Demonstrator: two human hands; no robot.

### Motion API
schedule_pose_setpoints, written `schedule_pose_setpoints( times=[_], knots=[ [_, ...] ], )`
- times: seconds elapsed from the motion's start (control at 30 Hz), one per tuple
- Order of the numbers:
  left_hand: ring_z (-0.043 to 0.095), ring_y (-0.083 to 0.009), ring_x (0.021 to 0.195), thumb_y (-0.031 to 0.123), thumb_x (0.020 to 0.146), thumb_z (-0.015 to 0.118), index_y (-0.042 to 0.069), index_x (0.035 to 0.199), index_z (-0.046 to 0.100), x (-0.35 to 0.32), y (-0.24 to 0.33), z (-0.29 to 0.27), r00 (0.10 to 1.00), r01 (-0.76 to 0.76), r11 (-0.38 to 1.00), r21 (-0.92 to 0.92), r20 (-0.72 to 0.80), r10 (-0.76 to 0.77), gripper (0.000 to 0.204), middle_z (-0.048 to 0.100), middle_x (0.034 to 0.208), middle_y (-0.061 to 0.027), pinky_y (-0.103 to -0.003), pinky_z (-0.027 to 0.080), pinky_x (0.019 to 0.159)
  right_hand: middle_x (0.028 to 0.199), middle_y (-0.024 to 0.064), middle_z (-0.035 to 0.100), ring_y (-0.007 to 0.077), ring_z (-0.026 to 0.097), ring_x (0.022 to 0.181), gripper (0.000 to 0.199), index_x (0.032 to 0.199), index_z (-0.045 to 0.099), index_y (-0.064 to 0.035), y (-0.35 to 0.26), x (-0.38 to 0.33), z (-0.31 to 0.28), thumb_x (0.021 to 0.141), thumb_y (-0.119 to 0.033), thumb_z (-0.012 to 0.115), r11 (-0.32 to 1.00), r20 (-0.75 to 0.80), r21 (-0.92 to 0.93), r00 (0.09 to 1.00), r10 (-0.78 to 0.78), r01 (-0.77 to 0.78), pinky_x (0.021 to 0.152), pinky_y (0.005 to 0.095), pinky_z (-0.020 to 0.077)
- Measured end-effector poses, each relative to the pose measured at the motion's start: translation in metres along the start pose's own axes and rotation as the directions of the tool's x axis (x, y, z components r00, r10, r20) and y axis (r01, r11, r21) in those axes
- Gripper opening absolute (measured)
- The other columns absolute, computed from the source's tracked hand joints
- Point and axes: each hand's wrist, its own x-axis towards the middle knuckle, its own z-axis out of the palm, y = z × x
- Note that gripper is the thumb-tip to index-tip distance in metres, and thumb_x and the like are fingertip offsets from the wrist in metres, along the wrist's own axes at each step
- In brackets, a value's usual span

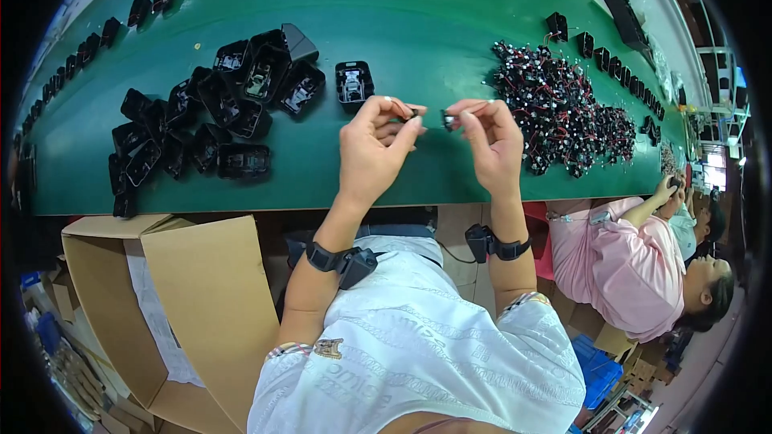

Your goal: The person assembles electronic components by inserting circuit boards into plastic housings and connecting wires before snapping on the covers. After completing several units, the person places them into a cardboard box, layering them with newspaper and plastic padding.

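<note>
My left hand (pixel 378 149) and my right hand (pixel 492 143) are raised over the near part of the green table (pixel 434 40), a small gap between their fingertips. The left thumb and fingers pinch a small dark part (pixel 415 113), mostly hidden by the fingertips. Between the right thumb and index finger is a small black component (pixel 448 120) with a pale spot; its exact kind is too small to make out. Just beyond my left hand lies a single open black plastic housing (pixel 355 84) with a grey fitting inside.
A heap of black housings (pixel 217 104) spreads at the left. To the right lies a big pile of small wired components (pixel 555 108). More housings line the table's far and side edges. An open cardboard box (pixel 213 313) stands below left; a co-worker in pink (pixel 623 265) sits at right.
</note>
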Motion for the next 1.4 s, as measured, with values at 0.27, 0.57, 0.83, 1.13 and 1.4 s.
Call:
schedule_pose_setpoints(
  times=[0.27, 0.57, 0.83, 1.13, 1.4],
  knots=[
    [0.060, -0.0287, 0.087, -0.001, 0.072, 0.069, 0.006, 0.113, 0.065, -0.010, -0.006, -0.001, 0.771, -0.523, 0.339, 0.782, 0.264, 0.579, 0.041, 0.066, 0.106, -0.0120, -0.038, 0.051, 0.075, 0.108, 0.0181, 0.068, 0.0191, 0.069, 0.089, 0.008, 0.100, 0.059, 0.0032, -0.007, -0.015, 0.010, 0.093, 0.006, 0.062, 0.993, -0.126, 0.122, 0.992, 0.010, 0.005, 0.073, 0.0267, 0.0592],
    [0.063, -0.0117, 0.083, 0.006, 0.082, 0.077, 0.002, 0.115, 0.068, -0.018, 0.006, -0.011, 0.921, -0.367, 0.906, 0.211, 0.221, 0.322, 0.035, 0.070, 0.101, -0.0058, -0.024, 0.046, 0.065, 0.104, 0.0170, 0.068, 0.0188, 0.069, 0.089, 0.020, 0.093, 0.066, 0.0034, -0.028, -0.018, 0.021, 0.078, 0.014, 0.071, 0.960, 0.003, -0.104, 0.965, -0.261, 0.260, 0.076, 0.0270, 0.0573],
    [0.061, -0.0109, 0.074, 0.027, 0.097, 0.066, -0.002, 0.107, 0.065, -0.010, 0.015, -0.037, 0.839, 0.294, 0.915, -0.276, 0.533, -0.109, 0.031, 0.067, 0.092, -0.0083, -0.022, 0.047, 0.062, 0.092, 0.0132, 0.068, 0.0171, 0.066, 0.078, 0.030, 0.098, 0.072, 0.0019, -0.054, 0.002, 0.008, 0.069, 0.007, 0.079, 0.975, 0.373, -0.012, 0.906, -0.203, 0.223, 0.066, 0.0276, 0.0532],
    [0.056, -0.0091, 0.063, 0.039, 0.104, 0.049, 0.002, 0.093, 0.060, -0.025, 0.020, -0.022, 0.746, 0.527, 0.751, -0.398, 0.640, -0.184, 0.041, 0.061, 0.078, -0.0058, -0.022, 0.040, 0.051, 0.082, 0.0083, 0.067, 0.0160, 0.065, 0.069, 0.023, 0.090, 0.077, -0.0042, -0.053, 0.007, 0.021, 0.068, 0.002, 0.083, 0.889, 0.374, -0.087, 0.842, -0.390, 0.450, 0.061, 0.0261, 0.0511],
    [0.056, -0.0085, 0.056, 0.038, 0.107, 0.042, 0.002, 0.093, 0.061, -0.030, 0.019, -0.018, 0.937, 0.178, 0.965, -0.193, 0.334, -0.106, 0.043, 0.059, 0.069, -0.0023, -0.021, 0.040, 0.049, 0.083, 0.0094, 0.067, 0.0143, 0.064, 0.068, 0.021, 0.088, 0.074, -0.0017, -0.045, -0.007, 0.035, 0.070, 0.004, 0.081, 0.915, 0.175, -0.154, 0.922, -0.346, 0.372, 0.058, 0.0260, 0.0500]
  ],
)
